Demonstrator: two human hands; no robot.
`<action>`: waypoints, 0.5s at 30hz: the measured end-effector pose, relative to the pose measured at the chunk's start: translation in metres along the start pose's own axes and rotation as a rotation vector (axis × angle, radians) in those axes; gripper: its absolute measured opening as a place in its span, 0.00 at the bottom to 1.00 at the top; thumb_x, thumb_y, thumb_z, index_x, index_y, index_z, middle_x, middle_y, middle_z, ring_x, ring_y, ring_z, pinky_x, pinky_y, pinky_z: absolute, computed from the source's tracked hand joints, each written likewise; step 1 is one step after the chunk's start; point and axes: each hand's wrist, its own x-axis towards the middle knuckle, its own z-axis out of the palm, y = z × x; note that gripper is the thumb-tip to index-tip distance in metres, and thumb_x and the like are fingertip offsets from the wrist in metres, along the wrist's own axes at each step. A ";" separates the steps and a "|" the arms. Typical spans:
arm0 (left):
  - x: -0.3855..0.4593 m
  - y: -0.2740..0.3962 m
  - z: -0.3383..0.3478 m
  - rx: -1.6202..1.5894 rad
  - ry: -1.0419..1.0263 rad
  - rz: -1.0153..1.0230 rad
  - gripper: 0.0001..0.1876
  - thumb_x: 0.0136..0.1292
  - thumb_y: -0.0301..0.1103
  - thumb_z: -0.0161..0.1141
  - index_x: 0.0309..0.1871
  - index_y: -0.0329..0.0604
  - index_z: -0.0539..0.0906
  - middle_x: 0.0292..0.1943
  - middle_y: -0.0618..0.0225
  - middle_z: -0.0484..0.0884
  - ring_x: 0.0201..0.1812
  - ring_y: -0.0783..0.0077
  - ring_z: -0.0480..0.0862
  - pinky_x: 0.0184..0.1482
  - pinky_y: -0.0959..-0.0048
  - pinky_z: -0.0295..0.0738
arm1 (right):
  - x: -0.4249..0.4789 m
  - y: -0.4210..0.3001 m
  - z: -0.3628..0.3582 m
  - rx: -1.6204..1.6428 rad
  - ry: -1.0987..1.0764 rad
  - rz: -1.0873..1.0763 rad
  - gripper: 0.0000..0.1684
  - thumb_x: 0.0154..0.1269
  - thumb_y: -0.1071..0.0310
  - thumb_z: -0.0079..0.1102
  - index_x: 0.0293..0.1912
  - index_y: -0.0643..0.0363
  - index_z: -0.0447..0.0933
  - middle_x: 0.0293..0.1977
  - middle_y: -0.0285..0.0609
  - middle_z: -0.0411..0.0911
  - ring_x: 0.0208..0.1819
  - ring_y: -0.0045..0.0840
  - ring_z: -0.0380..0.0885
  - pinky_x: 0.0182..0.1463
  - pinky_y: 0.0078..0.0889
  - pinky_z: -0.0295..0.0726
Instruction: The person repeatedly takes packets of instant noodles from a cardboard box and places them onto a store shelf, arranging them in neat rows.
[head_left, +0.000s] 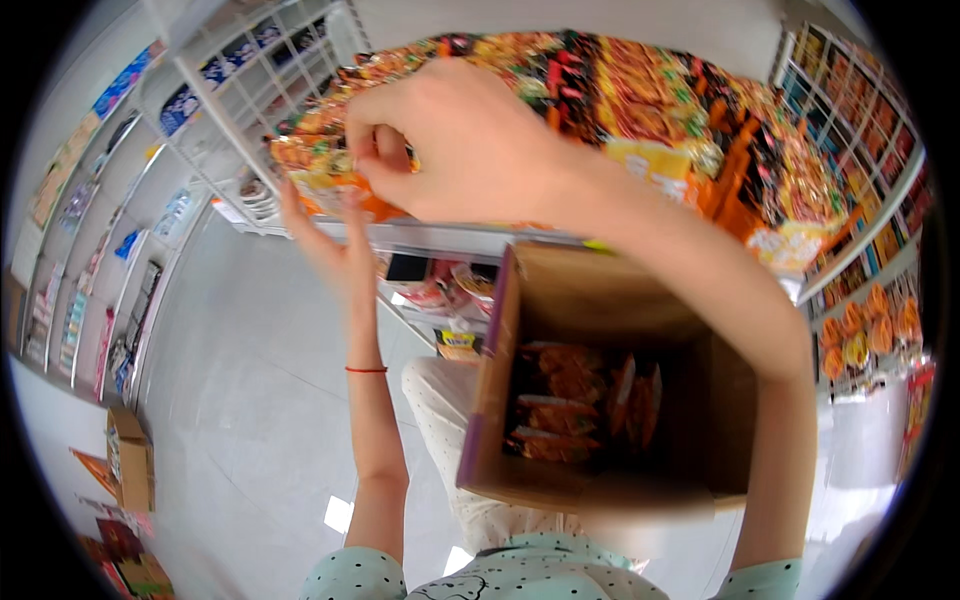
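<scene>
My left hand (334, 251) is raised with its fingers apart, at the lower front of an orange snack packet (319, 176) at the left end of the shelf. A red string bracelet circles that wrist. My right hand (450, 142) reaches across above the shelf, blurred, its thumb and fingers curled into a loop. Its fingertips meet the packet's right edge; whether they pinch it cannot be made out. Below my right forearm, an uncovered cardboard box (491, 375) rests at my lap, with several orange packets (559, 416) standing at its bottom.
Rows of shiny packets (645, 97) fill the display shelf (442, 234). A lower shelf holds a dark-screened device (407, 268) and more packages. White wire racks flank the display. Another shelving unit (82, 262) stands left; a cardboard carton (135, 465) sits beyond the grey floor (232, 360).
</scene>
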 end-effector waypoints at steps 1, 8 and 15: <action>0.001 0.012 -0.010 -0.157 0.087 0.015 0.26 0.66 0.31 0.55 0.64 0.32 0.62 0.59 0.45 0.70 0.62 0.58 0.69 0.65 0.63 0.60 | -0.005 -0.004 -0.012 0.191 -0.282 0.041 0.15 0.50 0.63 0.64 0.35 0.63 0.76 0.31 0.42 0.81 0.26 0.30 0.80 0.29 0.30 0.78; -0.009 0.107 -0.015 -0.790 -0.811 -0.058 0.05 0.65 0.23 0.53 0.41 0.34 0.78 0.30 0.58 0.83 0.29 0.69 0.83 0.31 0.76 0.76 | -0.089 0.003 -0.032 0.209 -1.696 0.139 0.23 0.52 0.56 0.64 0.48 0.53 0.79 0.36 0.34 0.82 0.41 0.30 0.79 0.42 0.33 0.77; -0.046 0.128 0.018 -0.519 -1.780 -0.015 0.09 0.63 0.32 0.58 0.39 0.35 0.79 0.31 0.59 0.83 0.33 0.63 0.83 0.37 0.71 0.76 | -0.175 0.034 0.070 0.028 -1.955 0.427 0.22 0.52 0.61 0.64 0.46 0.61 0.79 0.42 0.46 0.81 0.44 0.33 0.79 0.47 0.37 0.78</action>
